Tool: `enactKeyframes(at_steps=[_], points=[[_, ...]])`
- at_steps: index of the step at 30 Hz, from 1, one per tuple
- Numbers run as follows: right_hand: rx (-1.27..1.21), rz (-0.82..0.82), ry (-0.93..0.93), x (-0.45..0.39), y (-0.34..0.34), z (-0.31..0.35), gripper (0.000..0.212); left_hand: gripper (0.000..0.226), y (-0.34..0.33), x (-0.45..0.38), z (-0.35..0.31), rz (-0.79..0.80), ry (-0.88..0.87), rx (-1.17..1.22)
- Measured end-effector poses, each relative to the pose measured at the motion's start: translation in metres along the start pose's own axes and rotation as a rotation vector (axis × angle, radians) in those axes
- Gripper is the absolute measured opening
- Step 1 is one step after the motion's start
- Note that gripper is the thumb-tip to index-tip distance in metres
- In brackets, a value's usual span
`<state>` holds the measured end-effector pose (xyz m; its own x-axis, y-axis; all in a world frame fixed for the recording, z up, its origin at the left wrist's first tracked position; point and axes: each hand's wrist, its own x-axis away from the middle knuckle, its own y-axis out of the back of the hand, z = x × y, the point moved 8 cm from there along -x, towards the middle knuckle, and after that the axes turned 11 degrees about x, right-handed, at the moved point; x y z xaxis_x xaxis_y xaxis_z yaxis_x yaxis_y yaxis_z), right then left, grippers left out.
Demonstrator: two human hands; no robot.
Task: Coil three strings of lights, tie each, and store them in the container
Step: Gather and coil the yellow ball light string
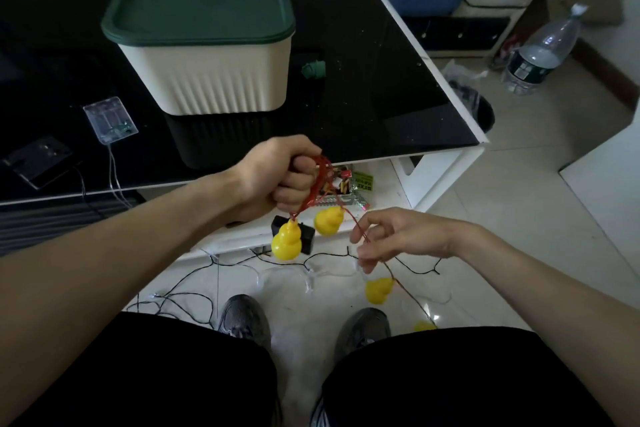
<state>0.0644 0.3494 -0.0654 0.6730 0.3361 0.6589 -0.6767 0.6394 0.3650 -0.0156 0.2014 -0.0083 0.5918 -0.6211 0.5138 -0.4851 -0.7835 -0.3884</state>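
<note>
Below left hand (280, 180), two yellow gourd lights (286, 242)

I see the lidded container (211, 55) blocking mid-table; bare black glass table (381, 87) lies open right of it, battery box (110, 120) and phone (36, 161) crowding left.

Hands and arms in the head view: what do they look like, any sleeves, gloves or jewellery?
Both forearms are bare as far up as the frame shows; no sleeve edge is visible. The left hand and the right hand are bare, with no gloves, rings, watch or wristband showing. No markings are visible in the dim light.
</note>
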Motion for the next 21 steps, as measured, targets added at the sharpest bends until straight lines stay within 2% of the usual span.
enactKeyframes(at_steps=[2,4,7,9,11,15,19,21], points=[[-0.016,0.014,0.014,-0.003,-0.005,0.002,0.02,0.039,-0.002,0.002,-0.003,0.009,-0.021,0.043],[-0.116,-0.028,0.019,-0.004,0.0,0.005,0.026,0.04,-0.002,0.003,-0.003,-0.008,-0.026,0.07],[-0.331,-0.229,0.011,-0.002,0.021,0.003,0.03,0.041,0.001,0.001,-0.002,-0.041,-0.034,0.127],[-0.355,-0.388,-0.015,0.001,0.032,0.003,0.023,0.039,0.002,0.0,-0.003,-0.038,-0.042,0.194],[-0.197,-0.485,-0.039,0.005,0.034,0.011,0.013,0.036,0.002,-0.002,-0.004,-0.023,-0.048,0.255],[0.139,-0.634,0.002,0.015,0.031,0.045,0.015,0.028,-0.002,-0.003,-0.006,-0.057,-0.11,0.274],[0.318,-0.737,0.071,0.029,0.022,0.074,0.02,0.024,-0.007,-0.005,-0.005,-0.09,-0.198,0.294],[0.335,-0.794,0.091,0.035,0.021,0.081,0.016,0.023,-0.006,-0.007,-0.001,-0.106,-0.201,0.316]])
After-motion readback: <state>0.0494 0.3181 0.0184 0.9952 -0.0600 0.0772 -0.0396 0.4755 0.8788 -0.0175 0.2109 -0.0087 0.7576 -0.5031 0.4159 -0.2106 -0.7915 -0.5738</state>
